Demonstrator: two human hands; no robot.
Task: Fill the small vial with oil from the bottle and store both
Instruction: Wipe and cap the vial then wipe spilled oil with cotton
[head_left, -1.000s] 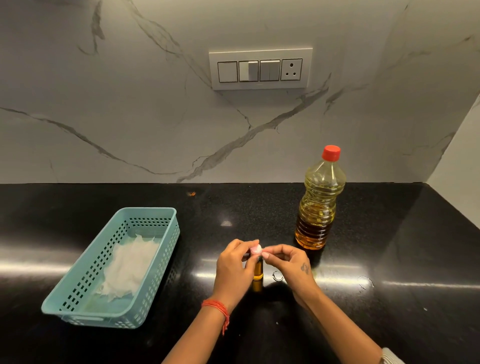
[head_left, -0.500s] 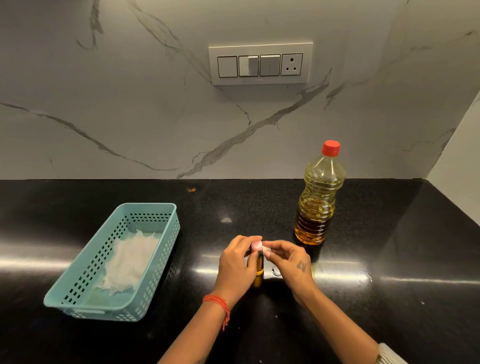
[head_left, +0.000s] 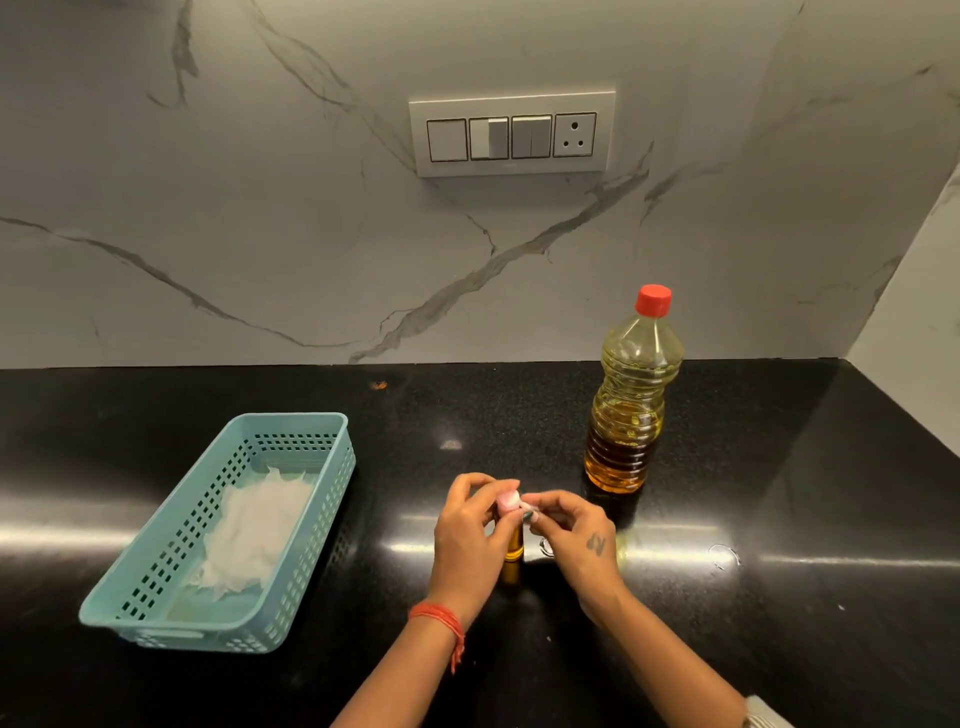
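- Low in the centre of the frame, our left hand (head_left: 470, 535) grips the small vial (head_left: 513, 545), which stands upright on the black counter (head_left: 779, 519) and shows amber oil inside.
- Our right hand (head_left: 569, 530) pinches the vial's pale cap (head_left: 508, 501); we cannot tell if it is fully seated.
- The oil bottle (head_left: 631, 410), red cap on, stands right of centre.
- Filling looks done; storing both in the teal basket (head_left: 156, 613) at lower left remains.
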